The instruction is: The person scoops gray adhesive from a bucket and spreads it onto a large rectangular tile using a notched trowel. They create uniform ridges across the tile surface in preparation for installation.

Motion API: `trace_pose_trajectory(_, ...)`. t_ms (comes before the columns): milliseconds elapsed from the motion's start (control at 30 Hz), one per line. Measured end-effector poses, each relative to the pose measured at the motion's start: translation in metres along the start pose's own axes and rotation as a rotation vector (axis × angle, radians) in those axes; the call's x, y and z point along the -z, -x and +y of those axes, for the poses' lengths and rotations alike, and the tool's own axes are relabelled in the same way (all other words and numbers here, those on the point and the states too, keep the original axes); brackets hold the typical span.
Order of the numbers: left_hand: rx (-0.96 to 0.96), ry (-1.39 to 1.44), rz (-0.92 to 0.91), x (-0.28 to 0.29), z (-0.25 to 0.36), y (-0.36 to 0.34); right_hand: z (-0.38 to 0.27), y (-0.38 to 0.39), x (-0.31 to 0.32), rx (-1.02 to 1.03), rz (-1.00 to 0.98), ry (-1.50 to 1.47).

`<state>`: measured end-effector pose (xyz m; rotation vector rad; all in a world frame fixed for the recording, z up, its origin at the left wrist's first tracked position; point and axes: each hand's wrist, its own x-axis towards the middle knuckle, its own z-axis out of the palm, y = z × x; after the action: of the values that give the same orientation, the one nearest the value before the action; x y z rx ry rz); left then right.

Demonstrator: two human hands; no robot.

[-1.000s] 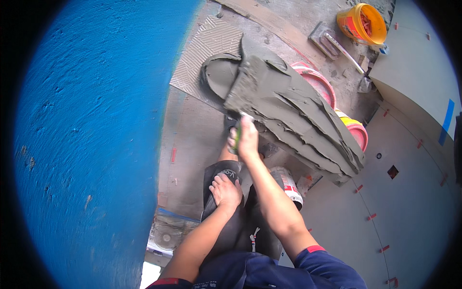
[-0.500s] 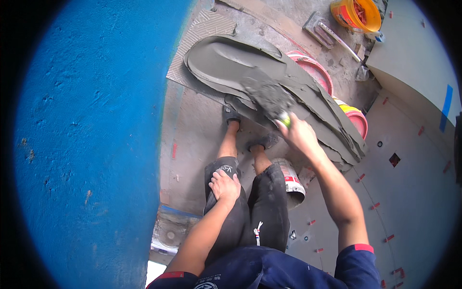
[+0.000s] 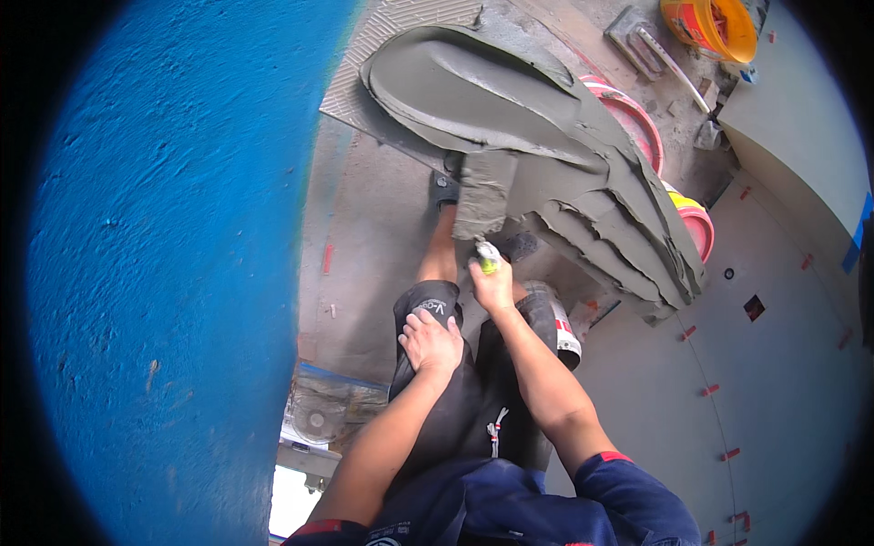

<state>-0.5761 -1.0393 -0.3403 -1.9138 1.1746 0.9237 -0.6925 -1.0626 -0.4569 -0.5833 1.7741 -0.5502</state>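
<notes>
My right hand [image 3: 492, 284] is closed around the yellow-green handle of a trowel [image 3: 485, 196]. Grey mortar coats its blade, which reaches over the near edge of a large tile [image 3: 353, 107] with a ribbed surface. A thick layer of wet grey mortar [image 3: 482, 96] covers most of that tile, smooth at the far left and ridged toward the right. On my left knee rests my left hand [image 3: 431, 341], fingers spread, holding nothing. The blade hides part of my left leg beneath it.
Red-rimmed buckets [image 3: 642, 127] show under the tile's far side. An orange bucket [image 3: 715, 29] and a flat float [image 3: 635, 43] lie farther back. A white bucket [image 3: 566, 329] stands beside my right leg. Blue wall [image 3: 173, 273] on the left; tiles with red clips [image 3: 710, 389] on the right.
My right hand has drawn the trowel left and toward me, from over the mortar to the tile's near edge. The mortar's surface has changed. My left hand stays on the knee.
</notes>
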Motion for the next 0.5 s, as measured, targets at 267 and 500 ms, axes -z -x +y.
trace_pose_trajectory(267, 0.021, 0.003, 0.003, -0.003, -0.004, 0.004, -0.071, -0.006, -0.023, 0.048, -0.406, 0.425)
trace_pose_trajectory(500, 0.021, 0.051, 0.052, -0.015, -0.01, 0.006, -0.109, -0.055, -0.052, 0.147, -0.118, 0.75)
